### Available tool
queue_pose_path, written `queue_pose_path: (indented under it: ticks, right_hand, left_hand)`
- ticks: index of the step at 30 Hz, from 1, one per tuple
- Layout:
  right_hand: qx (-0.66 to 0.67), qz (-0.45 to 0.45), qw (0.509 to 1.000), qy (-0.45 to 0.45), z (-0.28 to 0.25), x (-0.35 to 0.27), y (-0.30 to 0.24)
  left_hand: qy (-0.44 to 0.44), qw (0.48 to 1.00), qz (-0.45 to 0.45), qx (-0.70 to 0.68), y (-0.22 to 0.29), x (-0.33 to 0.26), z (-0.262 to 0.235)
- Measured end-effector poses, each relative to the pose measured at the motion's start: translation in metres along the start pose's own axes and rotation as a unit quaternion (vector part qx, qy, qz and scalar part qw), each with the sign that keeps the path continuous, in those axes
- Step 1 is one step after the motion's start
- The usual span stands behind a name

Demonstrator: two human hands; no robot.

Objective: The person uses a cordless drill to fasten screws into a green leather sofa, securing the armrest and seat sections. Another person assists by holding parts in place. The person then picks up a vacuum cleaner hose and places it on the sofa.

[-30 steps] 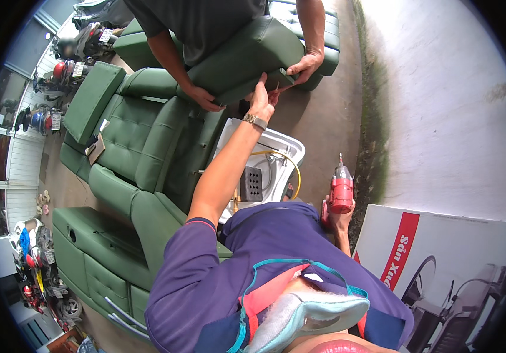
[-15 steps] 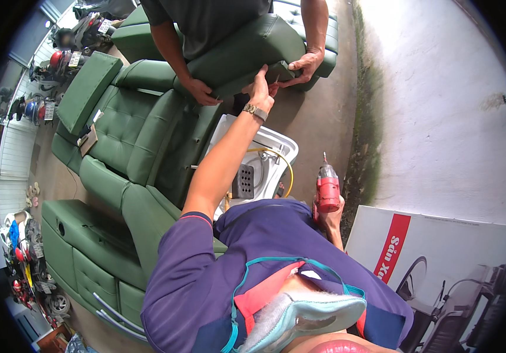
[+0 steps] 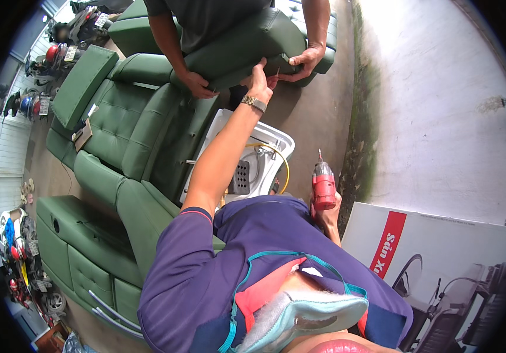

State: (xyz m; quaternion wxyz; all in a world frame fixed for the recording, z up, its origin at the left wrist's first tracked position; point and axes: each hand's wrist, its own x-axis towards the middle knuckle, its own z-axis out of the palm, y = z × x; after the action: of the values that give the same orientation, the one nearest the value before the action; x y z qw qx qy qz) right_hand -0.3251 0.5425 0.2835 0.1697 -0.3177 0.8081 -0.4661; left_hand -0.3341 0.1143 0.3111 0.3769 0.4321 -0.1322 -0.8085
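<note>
My left hand, with a watch on its wrist, reaches forward to the lower edge of a green padded sofa piece. One finger lies against that piece. A thin, pointed, screw-like piece sticks up from my other fingers, too small to make out surely. Another person's two hands, one at the left and one at the right, hold the padded piece. Low on my right side, my right hand is wrapped round a red cordless drill, its bit pointing forward, away from the sofa piece.
A green tufted recliner sofa fills the left, with a clipboard on it. Before me stands a white basin with a yellow hose. A white wall and a printed carton border the right. Motorbikes stand far left.
The view has shifted slightly, so the scene sits a little further left and up. Both my hands keep their places, left at the padded piece, right round the drill.
</note>
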Motion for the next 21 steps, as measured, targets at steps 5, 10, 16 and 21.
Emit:
queue_pose_path:
  ticks: [5, 10, 16, 21]
  right_hand:
    - [-0.012, -0.005, 1.0, -0.002, -0.001, -0.002, -0.003]
    - [-0.012, -0.001, 1.0, -0.005, -0.003, -0.002, -0.011]
    - [0.016, 0.008, 1.0, -0.01, -0.005, -0.004, -0.018]
    - [0.021, 0.005, 1.0, -0.014, -0.005, -0.002, -0.015]
  left_hand:
    - [0.037, 0.999, 0.001, -0.001, 0.006, -0.005, 0.007]
    - [-0.024, 0.999, -0.025, -0.015, 0.007, 0.0, -0.003]
    - [-0.066, 0.998, -0.014, 0.003, 0.006, 0.005, -0.011]
    - [0.025, 0.981, 0.055, 0.182, 0.005, -0.021, -0.012]
